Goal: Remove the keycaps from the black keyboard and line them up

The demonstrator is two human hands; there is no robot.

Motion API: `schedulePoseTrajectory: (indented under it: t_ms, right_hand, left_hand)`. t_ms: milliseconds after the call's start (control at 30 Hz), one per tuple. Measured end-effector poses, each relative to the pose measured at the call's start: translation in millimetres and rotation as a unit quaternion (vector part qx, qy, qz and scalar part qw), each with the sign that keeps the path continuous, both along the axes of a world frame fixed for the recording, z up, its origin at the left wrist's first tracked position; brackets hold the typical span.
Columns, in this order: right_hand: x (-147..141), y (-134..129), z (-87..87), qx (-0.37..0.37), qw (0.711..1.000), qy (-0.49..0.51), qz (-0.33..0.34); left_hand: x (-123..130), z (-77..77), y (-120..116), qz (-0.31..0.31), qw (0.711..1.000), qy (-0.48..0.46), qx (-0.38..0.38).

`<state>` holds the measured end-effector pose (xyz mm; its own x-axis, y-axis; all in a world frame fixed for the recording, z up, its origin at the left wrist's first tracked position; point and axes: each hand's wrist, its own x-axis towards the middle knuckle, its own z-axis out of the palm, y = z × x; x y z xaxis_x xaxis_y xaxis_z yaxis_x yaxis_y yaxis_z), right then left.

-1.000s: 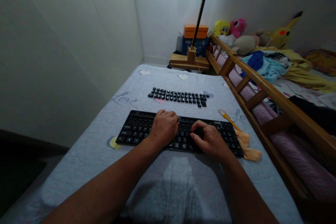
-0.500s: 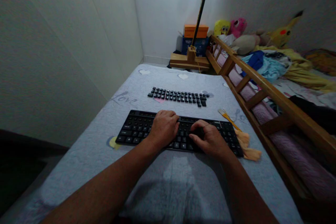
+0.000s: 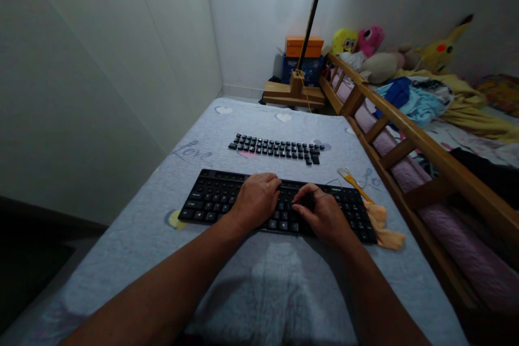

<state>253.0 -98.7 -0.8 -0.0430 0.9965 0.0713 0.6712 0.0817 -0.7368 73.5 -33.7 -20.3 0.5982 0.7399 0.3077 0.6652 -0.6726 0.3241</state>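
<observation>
A black keyboard (image 3: 208,198) lies across the cloth-covered surface, partly hidden by both hands. My left hand (image 3: 258,197) rests over its middle, fingers together and bent, fingertips near the back row; what they hold, if anything, is hidden. Right of it, my right hand (image 3: 322,211) is in a pinch, thumb and index tips nearly meeting just above the keys. Anything between them is too small to name. Behind the keyboard, several loose black keycaps (image 3: 275,147) are laid out in rows.
A brush (image 3: 354,183) and a crumpled orange cloth (image 3: 390,239) lie at the keyboard's right end. A wooden bed rail (image 3: 389,113) runs along the right side. At the back stands a wooden base (image 3: 279,91) with a dark pole, near an orange box (image 3: 304,47).
My left hand has slid slightly right and back over the keys. The fingers of my right hand have risen and drawn into a rounder pinch.
</observation>
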Motion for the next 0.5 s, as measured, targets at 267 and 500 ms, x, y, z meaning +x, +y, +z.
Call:
schedulePoseTrajectory:
  t_ms: [267, 500]
  right_hand:
    - [-2.1, 1.9, -1.5, 0.014, 1.0, -0.016, -0.011]
    - [-0.9, 9.9, 3.0, -0.002, 1.0, -0.01, -0.015]
  left_hand:
    - [1.7, 0.7, -1.7, 0.006, 1.0, 0.014, 0.0]
    - [2.9, 4.3, -3.6, 0.009, 1.0, 0.025, -0.003]
